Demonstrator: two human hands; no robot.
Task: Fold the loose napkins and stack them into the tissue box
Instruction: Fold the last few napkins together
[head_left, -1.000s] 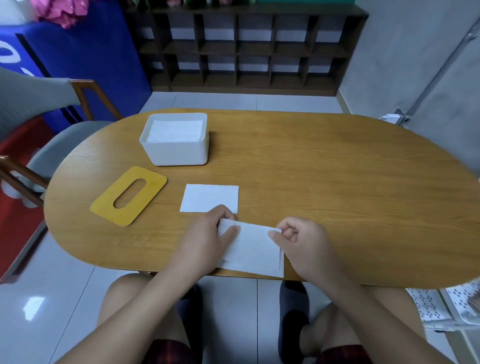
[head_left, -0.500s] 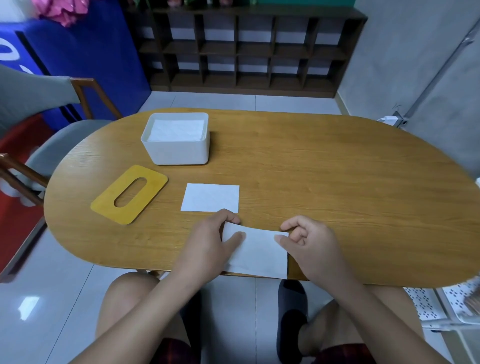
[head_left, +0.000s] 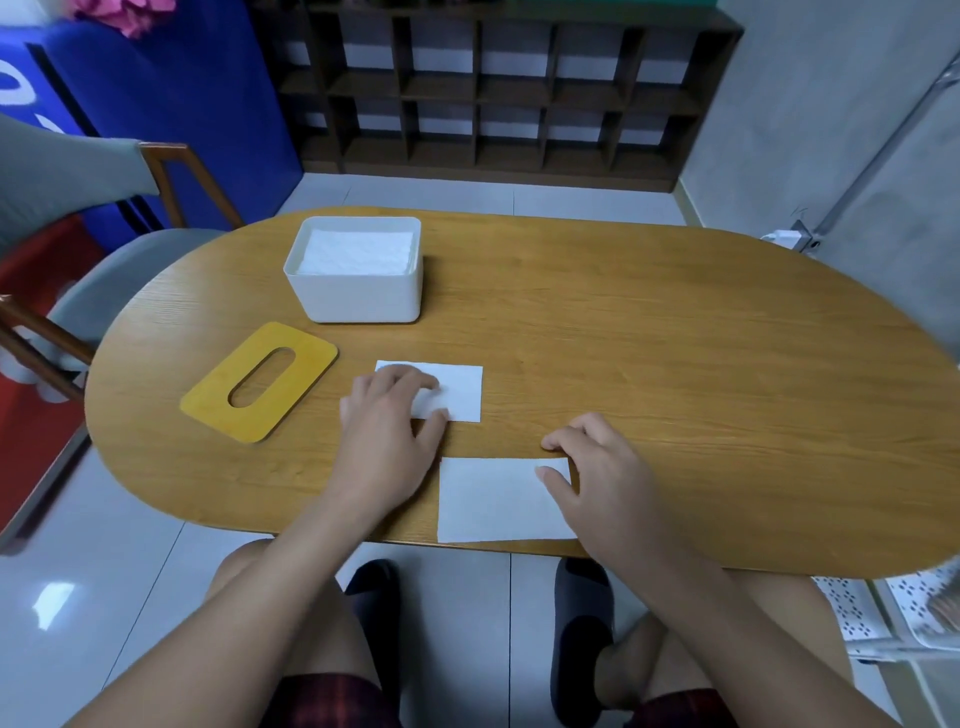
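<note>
Both hands are down on the wooden table (head_left: 649, 353). The left hand (head_left: 387, 426) lies over the near-left part of a small folded napkin (head_left: 460, 392), fingers bent over its top and the thumb stretched along its near edge; whether it pinches the paper or only presses it cannot be told. The right hand (head_left: 602, 478) rests with relaxed, slightly bent fingers on the right end of a second, larger napkin (head_left: 493, 501), thumb on the paper and fingertips at its far edge.

A white tissue box (head_left: 358, 299) stands open toward the far left of the table, with a flat stack of white napkins (head_left: 358, 252) inside, reaching close to the rim. Its yellow lid (head_left: 218, 405), with an oval slot, lies flat on the table nearer the person and to the left of the small napkin, apart from both box and paper.

The larger napkin sits at the near edge of the table, its near side flush with or slightly over that edge. Bare wood spreads between the small napkin and the box, and across the whole right half of the table. A chair (head_left: 109, 280) stands by the table's left end, and a dark shelf unit (head_left: 493, 88) lines the far wall.
</note>
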